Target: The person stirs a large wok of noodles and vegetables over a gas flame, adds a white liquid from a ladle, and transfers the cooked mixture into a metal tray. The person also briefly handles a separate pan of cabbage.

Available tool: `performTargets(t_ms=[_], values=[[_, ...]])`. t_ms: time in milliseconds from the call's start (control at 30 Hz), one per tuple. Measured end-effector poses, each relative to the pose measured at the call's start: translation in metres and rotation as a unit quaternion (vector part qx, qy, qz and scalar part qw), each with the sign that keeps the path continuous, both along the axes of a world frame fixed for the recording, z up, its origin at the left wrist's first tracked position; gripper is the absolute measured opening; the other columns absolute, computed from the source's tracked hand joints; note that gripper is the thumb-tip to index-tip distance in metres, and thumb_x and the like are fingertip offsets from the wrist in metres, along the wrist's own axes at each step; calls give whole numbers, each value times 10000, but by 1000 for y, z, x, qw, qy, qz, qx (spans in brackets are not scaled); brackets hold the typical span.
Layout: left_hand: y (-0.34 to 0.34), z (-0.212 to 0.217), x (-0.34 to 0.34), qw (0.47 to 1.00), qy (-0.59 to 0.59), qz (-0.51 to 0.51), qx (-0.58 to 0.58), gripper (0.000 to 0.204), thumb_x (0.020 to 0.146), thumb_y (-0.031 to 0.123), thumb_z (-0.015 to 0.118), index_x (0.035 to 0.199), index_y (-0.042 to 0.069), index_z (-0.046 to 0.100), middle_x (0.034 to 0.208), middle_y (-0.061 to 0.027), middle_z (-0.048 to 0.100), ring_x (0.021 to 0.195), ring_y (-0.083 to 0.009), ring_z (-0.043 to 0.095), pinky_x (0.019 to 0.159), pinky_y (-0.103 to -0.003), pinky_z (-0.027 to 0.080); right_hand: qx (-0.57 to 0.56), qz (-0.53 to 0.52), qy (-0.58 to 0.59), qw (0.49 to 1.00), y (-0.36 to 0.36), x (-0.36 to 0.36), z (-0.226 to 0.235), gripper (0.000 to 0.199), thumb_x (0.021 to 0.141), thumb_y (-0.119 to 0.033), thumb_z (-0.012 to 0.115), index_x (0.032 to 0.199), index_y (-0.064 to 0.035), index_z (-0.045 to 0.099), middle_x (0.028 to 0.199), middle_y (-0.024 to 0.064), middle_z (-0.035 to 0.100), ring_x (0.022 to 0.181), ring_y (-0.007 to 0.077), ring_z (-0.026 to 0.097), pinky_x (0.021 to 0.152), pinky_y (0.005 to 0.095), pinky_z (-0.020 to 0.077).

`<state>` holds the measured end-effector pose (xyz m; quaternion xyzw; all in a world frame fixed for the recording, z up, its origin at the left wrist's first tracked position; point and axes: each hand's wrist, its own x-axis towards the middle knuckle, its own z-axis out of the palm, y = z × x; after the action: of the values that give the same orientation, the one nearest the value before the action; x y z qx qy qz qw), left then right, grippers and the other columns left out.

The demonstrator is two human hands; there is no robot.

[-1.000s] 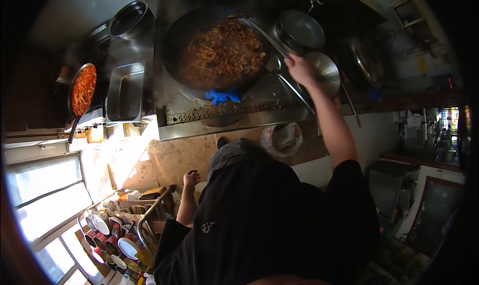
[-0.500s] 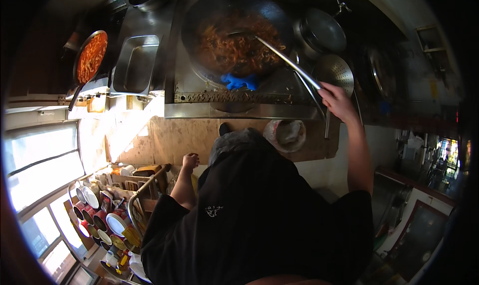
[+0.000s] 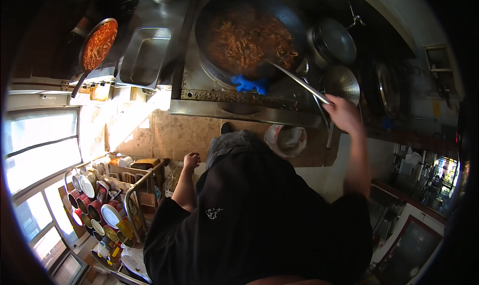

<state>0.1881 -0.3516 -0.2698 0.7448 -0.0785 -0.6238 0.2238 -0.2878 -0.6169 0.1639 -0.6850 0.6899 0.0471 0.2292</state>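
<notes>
My right hand point(image 3: 343, 114) is closed round the end of a long metal handle, that of a wok ladle point(image 3: 302, 84). Its head is sunk in the food, out of sight. The large dark wok point(image 3: 203, 38) sits on the range and holds reddish-brown strips of food point(image 3: 249, 43) in sauce, with faint steam over them. A bunched blue cloth point(image 3: 248, 84) lies against the wok's near rim. Away from the range, my left hand point(image 3: 192, 160) hangs beside my body, fingers loosely curled, with nothing visible in it.
Right of the wok are a metal pan point(image 3: 335, 41) and a perforated strainer point(image 3: 342, 83). On the left stand a rectangular steel tray point(image 3: 145, 58) and a frying pan of red food point(image 3: 100, 44). A bucket point(image 3: 285, 140) is on the floor; a crowded rack point(image 3: 130, 200) stands behind left.
My right hand has drawn the ladle back toward me, lower in the view. Its head, partly visible before, is now hidden in the food. The whole view has shifted slightly.
</notes>
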Motion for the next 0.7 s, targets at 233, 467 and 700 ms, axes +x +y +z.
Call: performTargets(t_ms=[233, 467, 700], values=[[43, -35, 27, 997, 16, -35, 63, 185, 901, 173, 561, 1028, 70, 646, 759, -60, 628, 573, -184, 590, 490, -314, 452, -113, -18, 32, 993, -45, 93, -148, 316, 943, -294, 509, 1157, -64, 542, 811, 234, 668, 795, 441, 649, 694, 541, 519], [-21, -16, 29, 999, 23, -33, 2, 210, 908, 162, 540, 1046, 49, 651, 785, -57, 634, 613, -156, 599, 509, -289, 465, -10, -195, -284, 939, -62, 13, -159, 316, 931, -292, 582, 1153, -68, 614, 779, 134, 667, 708, 275, 647, 635, 399, 495], [-72, -28, 10, 997, 25, -46, -55, 200, 911, 105, 536, 1048, 12, 649, 782, -80, 643, 590, -137, 583, 488, -262, 465, 224, -139, -399, 878, -34, -24, -125, 194, 951, -250, 566, 885, -83, 640, 759, -11, 566, 668, 104, 528, 588, 305, 448]])
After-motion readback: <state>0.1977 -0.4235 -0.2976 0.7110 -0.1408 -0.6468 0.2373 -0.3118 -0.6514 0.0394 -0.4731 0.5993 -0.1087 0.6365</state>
